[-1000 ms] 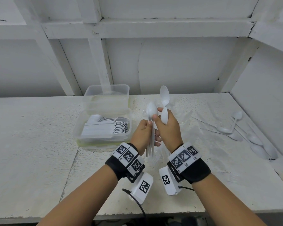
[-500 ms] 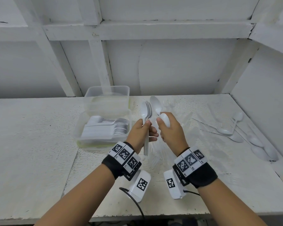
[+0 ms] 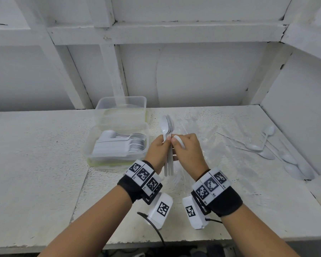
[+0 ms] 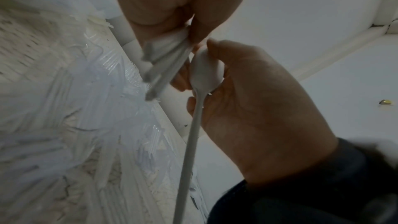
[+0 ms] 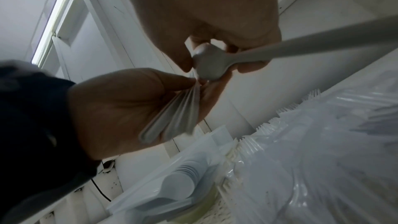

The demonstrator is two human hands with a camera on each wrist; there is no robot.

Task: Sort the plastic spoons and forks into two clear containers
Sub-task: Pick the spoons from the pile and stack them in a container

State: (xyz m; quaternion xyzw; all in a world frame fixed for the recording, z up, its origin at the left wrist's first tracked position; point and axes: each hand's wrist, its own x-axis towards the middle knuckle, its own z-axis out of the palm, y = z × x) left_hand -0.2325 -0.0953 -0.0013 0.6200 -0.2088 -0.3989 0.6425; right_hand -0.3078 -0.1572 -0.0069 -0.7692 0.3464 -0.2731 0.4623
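Both hands lowered and drawn together at frame centre, spoons now tucked low.

Left hand (image 3: 158, 149) curled around a bundle of white spoons (image 3: 167, 127), bowls up, handles hanging below the palm; right hand (image 3: 188, 151) pinching a single white spoon (image 3: 179, 140) by its bowl, fingertips touching the left thumb. Half a second earlier held higher and slightly apart, the single spoon's bowl raised beside the bundle; now folded down against the right fingers. Nearer clear container (image 3: 117, 145) left of centre, holding stacked spoons; second clear container (image 3: 120, 108) just behind it, contents unclear. Loose spoons (image 3: 256, 147) at far right on the white table (image 3: 35, 164); clear forks (image 5: 301, 142) heaped beneath the hands.
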